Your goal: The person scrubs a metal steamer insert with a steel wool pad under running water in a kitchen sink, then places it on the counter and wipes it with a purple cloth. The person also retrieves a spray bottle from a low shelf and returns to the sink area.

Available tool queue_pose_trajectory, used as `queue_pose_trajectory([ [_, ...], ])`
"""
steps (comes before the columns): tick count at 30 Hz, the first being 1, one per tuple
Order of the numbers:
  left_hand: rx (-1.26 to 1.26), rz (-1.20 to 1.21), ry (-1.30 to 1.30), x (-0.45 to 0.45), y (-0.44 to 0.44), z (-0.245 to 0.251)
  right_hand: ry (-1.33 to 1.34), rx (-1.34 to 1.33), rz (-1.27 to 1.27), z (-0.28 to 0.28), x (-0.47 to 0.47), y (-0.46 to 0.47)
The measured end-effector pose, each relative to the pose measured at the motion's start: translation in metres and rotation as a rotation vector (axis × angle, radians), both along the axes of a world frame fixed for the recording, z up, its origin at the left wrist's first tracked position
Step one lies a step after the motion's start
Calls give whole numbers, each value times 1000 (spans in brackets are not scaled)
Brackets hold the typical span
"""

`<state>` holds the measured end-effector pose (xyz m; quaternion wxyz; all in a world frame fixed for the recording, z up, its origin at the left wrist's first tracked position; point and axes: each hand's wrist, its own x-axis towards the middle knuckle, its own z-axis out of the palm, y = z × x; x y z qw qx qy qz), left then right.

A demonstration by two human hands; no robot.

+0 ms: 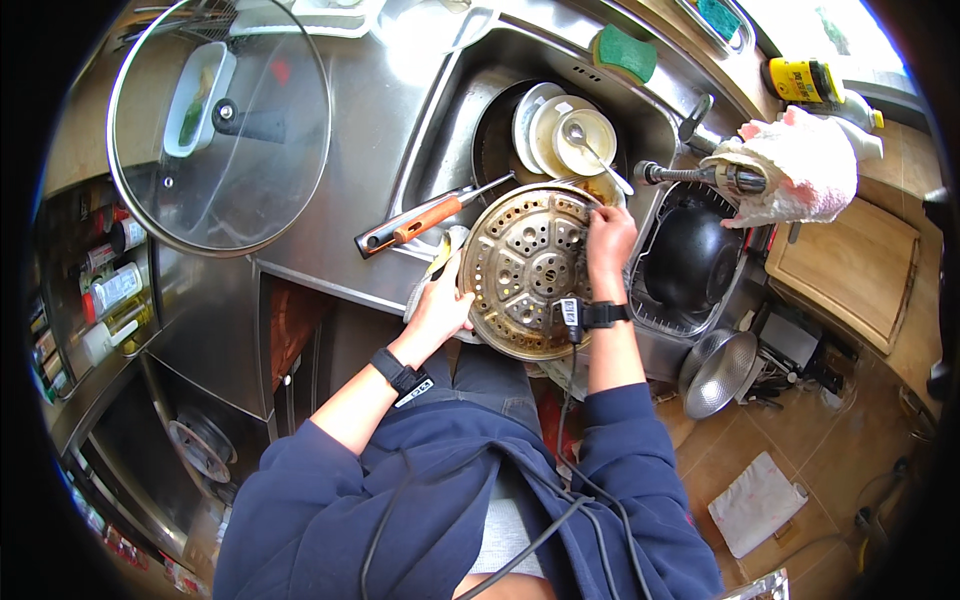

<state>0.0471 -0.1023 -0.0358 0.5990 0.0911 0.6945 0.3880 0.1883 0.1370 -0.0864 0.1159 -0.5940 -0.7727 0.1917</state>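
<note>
A round, perforated metal steamer tray (pixel 550 279) with brown stains is held up in front of the sink's near edge. My left hand (pixel 442 300) grips its left rim, with the fingers partly hidden. My right hand (pixel 609 238) is closed on the upper right of the tray. Behind the tray, a dark pan (pixel 491 142) in the sink holds several stacked dishes and a small bowl (pixel 600 133) with a metal spoon (pixel 576 133). Two handles, one black and one orange-brown (pixel 427 220), stick out over the sink's left edge.
A large glass lid (pixel 225 187) lies at the left on the steel counter (pixel 360 135). Behind the sink is a green sponge (pixel 626 54). At right are the faucet (pixel 675 174), a pink-white cloth (pixel 814 169), a black wok-like vessel (pixel 686 259) in a wire rack, and a wooden cutting board (pixel 847 262).
</note>
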Motion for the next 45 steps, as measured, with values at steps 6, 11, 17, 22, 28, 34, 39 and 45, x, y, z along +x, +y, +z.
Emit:
queue_pose_trajectory([
  [6,-38,15,-16,5,-2,-7,-33,253,509,-15,-60,-46],
  [11,-64,12,-16,6,-2,-6,-169,309,421,-10,-27,-30],
  [17,-86,13,-9,9,-1,-6,-354,61,169,11,60,-28],
  [22,-89,16,27,11,-1,-8,-243,13,127,11,36,-29],
  [28,-114,38,30,14,-2,-9,-169,12,331,-6,-35,-33],
  [34,-95,30,-1,9,-5,-11,-237,-41,220,16,23,-23],
  [39,-57,-120,102,5,-9,-15,-166,-185,131,37,89,-41],
  [45,88,63,-138,-2,-8,-12,204,-336,43,57,137,-49],
])
